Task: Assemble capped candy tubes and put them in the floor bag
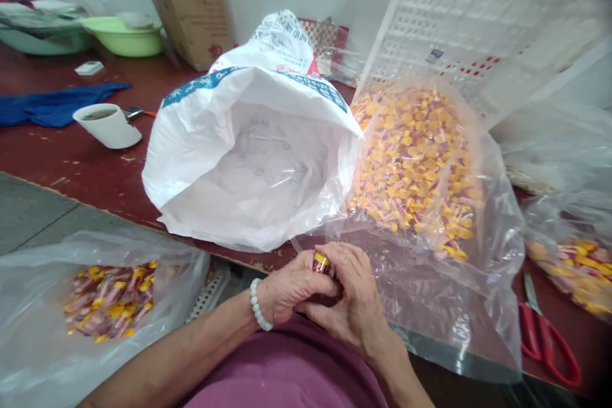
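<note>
Close to my body, at the table's front edge, both hands are closed together around a small red-and-yellow tube. My left hand, with a beaded bracelet at the wrist, grips it with the thumb across its side. My right hand curls round it from the other side, and most of the tube is hidden by the fingers. Just beyond lies a white woven sack, its wide mouth facing me. To its right, a clear plastic bag holds many small yellow-topped pieces.
At lower left, another clear bag holds yellow-and-red tubes. Red-handled scissors lie at the right, near a further bag of pieces. A white cup, blue cloth, green basin, carton and white crate stand behind.
</note>
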Motion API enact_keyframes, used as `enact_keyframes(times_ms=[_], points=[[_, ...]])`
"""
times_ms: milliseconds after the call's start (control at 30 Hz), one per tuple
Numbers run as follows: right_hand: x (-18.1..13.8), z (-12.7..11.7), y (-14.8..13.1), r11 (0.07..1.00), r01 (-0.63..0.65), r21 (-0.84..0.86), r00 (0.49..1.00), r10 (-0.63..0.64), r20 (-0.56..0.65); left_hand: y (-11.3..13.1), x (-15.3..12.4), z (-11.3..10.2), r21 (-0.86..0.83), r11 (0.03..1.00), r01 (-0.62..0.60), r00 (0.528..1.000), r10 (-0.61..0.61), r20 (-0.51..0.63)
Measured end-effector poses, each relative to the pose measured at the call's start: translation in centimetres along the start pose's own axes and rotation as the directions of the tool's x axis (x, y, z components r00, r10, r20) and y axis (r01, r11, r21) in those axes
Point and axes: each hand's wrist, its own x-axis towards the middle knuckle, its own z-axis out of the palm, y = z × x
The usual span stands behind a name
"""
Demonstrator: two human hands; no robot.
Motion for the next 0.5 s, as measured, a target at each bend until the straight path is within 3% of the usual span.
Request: enact_keyframes(times_ms=[100, 167, 200, 267, 333, 367, 433, 500], points=[[-0.7, -1.7, 1.9, 0.99, -0.139, 0.014, 0.988, 0.138, 0.068, 1.6, -1.2, -1.0, 0.068, 0.997, -0.038, 0.997, 0.043, -0.067], [-1.7, -2.7, 4.9, 0.958, -0.273, -0.09, 0.961, 0.276, 0.02, 3.7, -1.8, -2.5, 0.2, 0.972, -0.121, 0.972, 0.157, -0.175], [-2.2, -3.1, 6.8, 0.936, -0.302, -0.179, 0.953, 0.303, -0.021, 4.9, -1.8, -3.6, 0.294, 0.938, -0.185, 0.934, 0.261, -0.244], [-2.9, -3.5, 10.7, 0.892, -0.26, -0.371, 0.966, 0.238, -0.104, 7.6, -1.1, -5.9, 0.539, 0.798, -0.271, 0.781, 0.509, -0.361], [-2.9, -3.5, 13.9, 0.832, -0.245, -0.498, 0.969, 0.212, -0.123, 9.8, 0.7, -8.1, 0.809, 0.576, -0.115, 0.632, 0.671, -0.388], [-2.7, -3.4, 14.9, 0.81, -0.241, -0.535, 0.97, 0.21, -0.119, 10.7, 2.0, -9.1, 0.894, 0.446, 0.044, 0.604, 0.701, -0.379], [-1.9, -3.0, 15.9, 0.79, -0.239, -0.564, 0.97, 0.216, -0.108, 11.7, 4.7, -10.5, 0.931, 0.225, 0.287, 0.631, 0.687, -0.361], [-1.2, -2.6, 15.9, 0.795, -0.231, -0.561, 0.972, 0.216, -0.093, 11.8, 7.2, -11.4, 0.921, 0.128, 0.368, 0.675, 0.644, -0.359]])
